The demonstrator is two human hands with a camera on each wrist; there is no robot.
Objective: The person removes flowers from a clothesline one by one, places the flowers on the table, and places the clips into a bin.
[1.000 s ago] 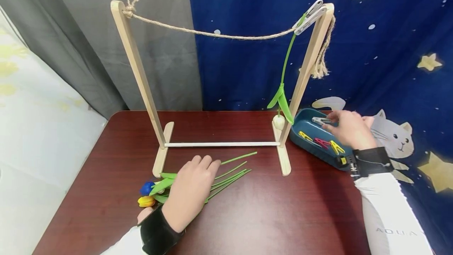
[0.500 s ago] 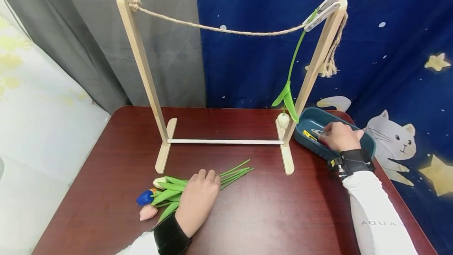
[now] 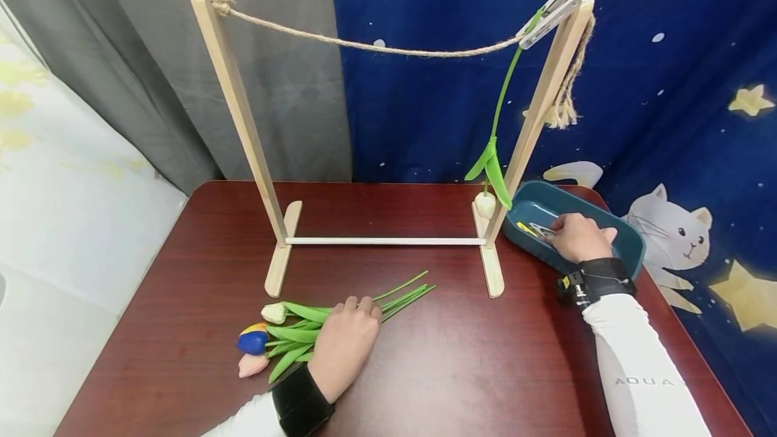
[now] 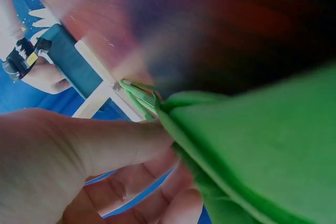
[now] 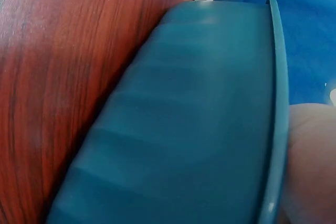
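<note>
A bunch of artificial tulips [image 3: 285,339] lies on the dark red table [image 3: 461,369], buds to the left. My left hand [image 3: 358,305] curls over its green stems [image 4: 252,145], thumb and fingers [image 4: 105,145] closing round them. My right hand [image 3: 555,231] reaches into the teal tray [image 3: 628,248] and pinches a grey clothespin [image 3: 540,228]. A yellow clothespin [image 3: 523,226] lies beside it. The right wrist view shows only the tray's outer wall [image 5: 199,114] and a bit of my hand.
A wooden rack [image 3: 255,133] with a sagging rope [image 3: 376,46] stands across the middle of the table. A white tulip [image 3: 485,206] hangs head down from a grey clip [image 3: 549,9] by the right post. Curtains hang behind.
My left hand's fingers went from lying flat on the stems to curling round them. My right hand sank lower into the tray with the grey clothespin in its fingers.
</note>
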